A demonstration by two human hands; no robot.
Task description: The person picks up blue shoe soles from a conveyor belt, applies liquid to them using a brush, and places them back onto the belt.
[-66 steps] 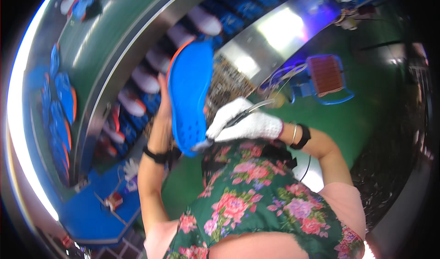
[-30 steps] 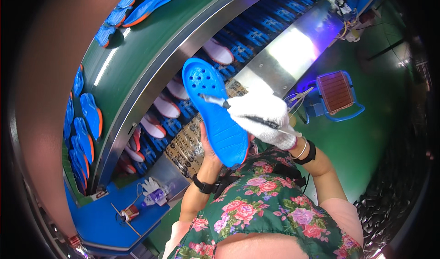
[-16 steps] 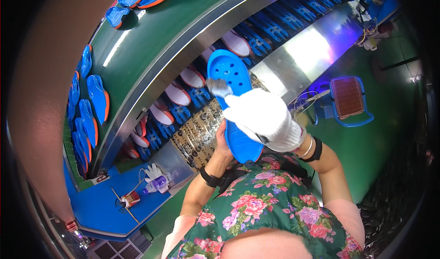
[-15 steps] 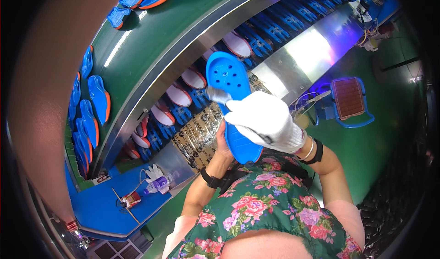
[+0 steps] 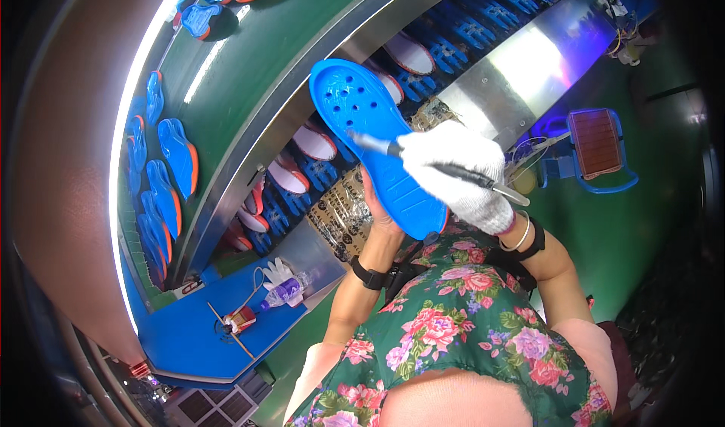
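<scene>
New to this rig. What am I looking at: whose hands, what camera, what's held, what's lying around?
No robot here: these are a person's own hands, seen from a head-worn fisheye camera looking down, so straight edges bend. The left hand, ungloved, supports a blue shoe sole. The right hand, in a white glove, holds a brush over it; contact is unclear. On the green surface lie blue soles with orange edges. The blue table bears a purple-labelled bottle.

Black capitals repeat across glossy brown packing tape (image 5: pixel 341 214). The purple label (image 5: pixel 282 292) on the clear plastic bottle (image 5: pixel 302 281) is unreadably small.
</scene>
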